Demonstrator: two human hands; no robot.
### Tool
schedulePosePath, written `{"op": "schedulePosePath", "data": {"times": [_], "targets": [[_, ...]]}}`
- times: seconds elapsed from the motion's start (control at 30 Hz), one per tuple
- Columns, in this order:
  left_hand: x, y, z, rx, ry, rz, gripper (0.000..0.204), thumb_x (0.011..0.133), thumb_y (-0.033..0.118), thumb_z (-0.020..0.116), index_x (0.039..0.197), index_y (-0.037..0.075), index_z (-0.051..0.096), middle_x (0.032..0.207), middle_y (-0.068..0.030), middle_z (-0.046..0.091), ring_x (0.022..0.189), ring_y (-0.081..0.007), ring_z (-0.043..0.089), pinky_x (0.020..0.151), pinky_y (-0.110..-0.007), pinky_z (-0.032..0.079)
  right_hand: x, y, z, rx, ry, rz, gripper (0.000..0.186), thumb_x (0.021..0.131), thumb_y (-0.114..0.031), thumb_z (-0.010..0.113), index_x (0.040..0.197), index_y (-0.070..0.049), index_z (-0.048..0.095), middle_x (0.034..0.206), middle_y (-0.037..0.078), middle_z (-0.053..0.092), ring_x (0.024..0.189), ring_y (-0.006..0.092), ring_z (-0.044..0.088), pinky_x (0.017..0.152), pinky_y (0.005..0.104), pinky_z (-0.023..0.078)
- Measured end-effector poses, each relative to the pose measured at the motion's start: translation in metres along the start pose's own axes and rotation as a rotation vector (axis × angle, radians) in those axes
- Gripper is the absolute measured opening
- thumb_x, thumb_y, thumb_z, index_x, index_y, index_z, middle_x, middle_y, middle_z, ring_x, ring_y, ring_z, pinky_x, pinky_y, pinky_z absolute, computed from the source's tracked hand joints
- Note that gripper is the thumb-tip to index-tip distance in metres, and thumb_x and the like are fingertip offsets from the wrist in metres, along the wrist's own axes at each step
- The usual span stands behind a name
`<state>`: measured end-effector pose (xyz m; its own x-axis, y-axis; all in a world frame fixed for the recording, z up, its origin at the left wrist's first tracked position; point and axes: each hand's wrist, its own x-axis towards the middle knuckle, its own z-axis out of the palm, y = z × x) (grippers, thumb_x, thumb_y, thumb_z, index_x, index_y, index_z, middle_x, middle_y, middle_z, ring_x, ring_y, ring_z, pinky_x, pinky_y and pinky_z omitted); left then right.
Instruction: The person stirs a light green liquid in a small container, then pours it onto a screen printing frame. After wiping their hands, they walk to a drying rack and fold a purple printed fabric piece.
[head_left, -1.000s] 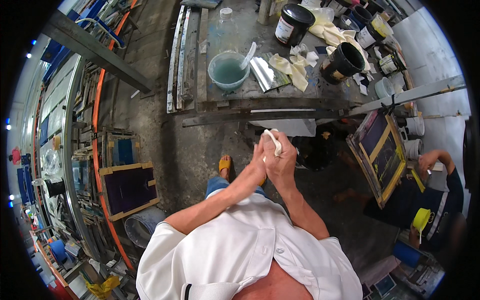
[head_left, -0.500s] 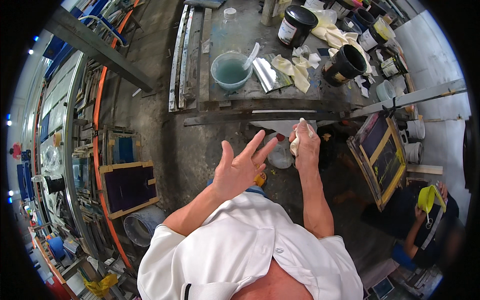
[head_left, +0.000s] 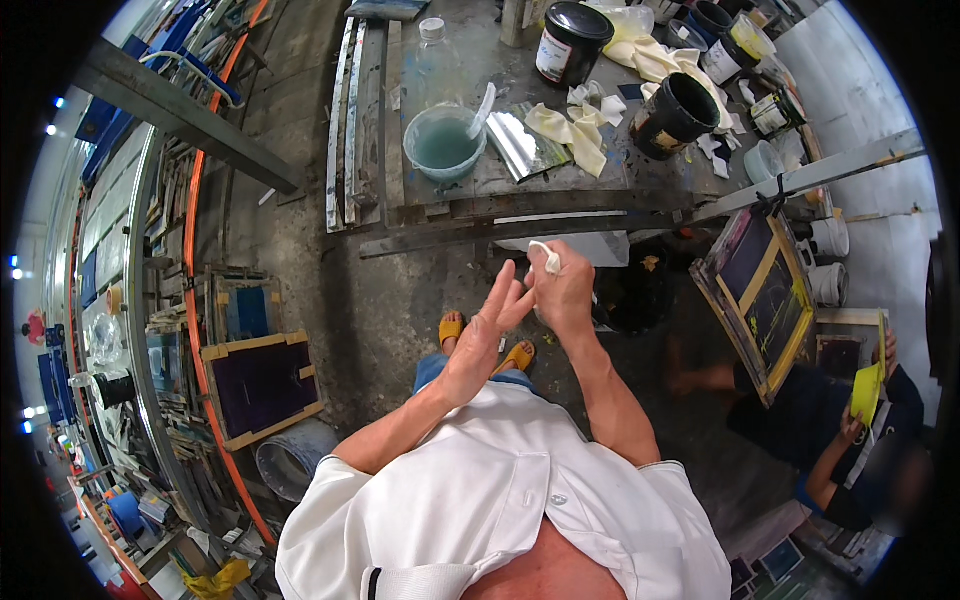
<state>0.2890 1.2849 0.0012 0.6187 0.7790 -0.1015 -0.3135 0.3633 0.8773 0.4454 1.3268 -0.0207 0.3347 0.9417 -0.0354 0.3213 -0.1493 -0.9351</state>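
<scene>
In front of my body, my right hand (head_left: 566, 296) is closed round a crumpled white rag (head_left: 549, 259), and a bit of it sticks out at the top of the fist. Close beside it my left hand (head_left: 480, 345) is held up with its fingers stretched out, nothing in it. The left fingertips reach the right hand's side; whether they touch the rag cannot be seen. Beyond both hands stands a work table with a tub of cloudy bluish liquid (head_left: 444, 150). A white-handled tool (head_left: 484, 109) leans in that tub.
On the table (head_left: 420, 200) are a shiny silver sheet (head_left: 527, 147), a cream cloth (head_left: 572, 132), an open black tub (head_left: 680, 118) and a lidded black tub (head_left: 572, 48). Framed screens stand left (head_left: 262, 390) and right (head_left: 760, 310). A person at right holds a yellow-green object (head_left: 866, 390).
My right hand has moved left with the rag, up against my left hand. My left hand has turned edge-on, fingers closer together. The person at right has shifted the yellow-green object.
</scene>
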Motion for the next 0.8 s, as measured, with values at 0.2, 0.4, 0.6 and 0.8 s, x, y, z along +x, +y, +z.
{"op": "schedulePosePath", "data": {"times": [0.2, 0.4, 0.6, 0.8], "targets": [[0.005, 0.009, -0.015, 0.104, -0.008, 0.191, 0.094, 0.09, 0.077, 0.012, 0.155, 0.015, -0.015, 0.156, -0.0207, 0.028, 0.15, -0.0277, -0.01, 0.115, -0.052, -0.014, 0.013, 0.023, -0.038, 0.513, -0.168, 0.469, 0.027, 0.097, -0.031, 0.059, 0.091, -0.005, 0.063, 0.066, 0.002, 0.06, 0.046, 0.0071, 0.049, 0.043, 0.0224, 0.038], [0.005, 0.008, -0.007, 0.625, -0.007, 0.189, 0.101, 0.088, 0.08, 0.009, 0.152, 0.008, -0.019, 0.157, -0.014, 0.03, 0.148, -0.0341, 0.02, 0.113, -0.059, -0.013, -0.028, -0.023, -0.016, 0.597, -0.043, 0.259, 0.039, 0.1, -0.043, 0.054, 0.099, -0.005, 0.065, 0.082, 0.0, 0.063, 0.066, 0.0044, 0.053, 0.056, 0.0219, 0.044], [0.002, 0.013, 0.004, 0.598, -0.006, 0.163, 0.104, 0.091, 0.074, 0.027, 0.152, 0.001, -0.015, 0.154, -0.0253, 0.03, 0.145, -0.0361, 0.028, 0.113, -0.059, -0.011, -0.032, -0.026, 0.0, 0.107, 0.027, -0.046, 0.025, 0.096, -0.027, 0.062, 0.092, -0.003, 0.064, 0.073, 0.001, 0.06, 0.066, 0.0068, 0.051, 0.058, 0.0265, 0.043], [0.001, 0.005, -0.007, 0.475, -0.086, 0.131, 0.09, 0.096, 0.066, 0.029, 0.156, 0.009, -0.006, 0.163, -0.0151, 0.009, 0.15, -0.0312, 0.012, 0.116, -0.057, -0.002, -0.012, -0.001, 0.005, 0.172, 0.05, -0.013, 0.027, 0.093, -0.024, 0.064, 0.081, 0.0, 0.063, 0.061, 0.0, 0.054, 0.057, 0.0062, 0.047, 0.05, 0.0276, 0.039]]}}
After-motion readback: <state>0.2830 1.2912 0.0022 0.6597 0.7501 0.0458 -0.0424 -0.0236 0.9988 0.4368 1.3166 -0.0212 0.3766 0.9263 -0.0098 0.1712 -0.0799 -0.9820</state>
